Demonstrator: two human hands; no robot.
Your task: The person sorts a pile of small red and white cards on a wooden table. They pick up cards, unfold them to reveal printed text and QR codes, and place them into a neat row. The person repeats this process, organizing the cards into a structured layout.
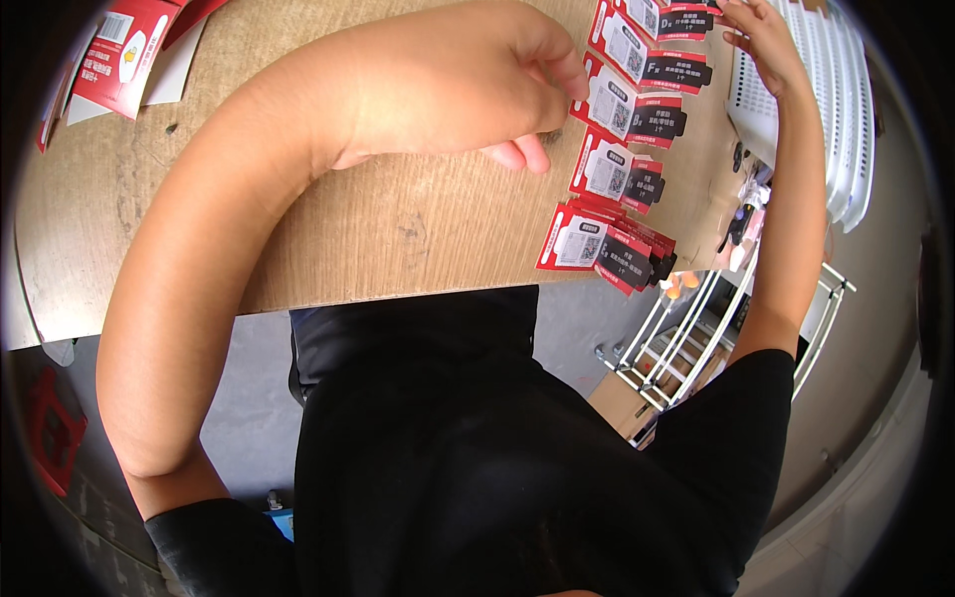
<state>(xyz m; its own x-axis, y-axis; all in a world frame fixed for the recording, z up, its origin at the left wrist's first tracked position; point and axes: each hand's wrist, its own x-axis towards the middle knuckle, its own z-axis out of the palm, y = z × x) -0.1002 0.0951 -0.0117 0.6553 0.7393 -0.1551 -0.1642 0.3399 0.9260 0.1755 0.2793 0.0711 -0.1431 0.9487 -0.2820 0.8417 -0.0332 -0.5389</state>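
Observation:
Several piles of red, white and black printed cards (608,101) run in a column along the right of the wooden table (418,239). The cards bear writing and printed codes, and black tabs stick out on their right. My left hand (485,82) arches palm down over the table, its index fingertip at the left edge of a card in the column. Its other fingers curl underneath; nothing shows in them, though the palm is hidden. My right hand (768,48) is at the top right, fingertips by the black tab of an upper card (685,24). Whether it pinches that tab is unclear.
Red printed packaging (123,56) lies at the table's far left corner. White perforated plastic baskets (828,112) stand beyond the right edge. Below them is a white tubular rack (671,351) with cardboard boxes. A red plastic stool (60,433) stands on the floor at left.

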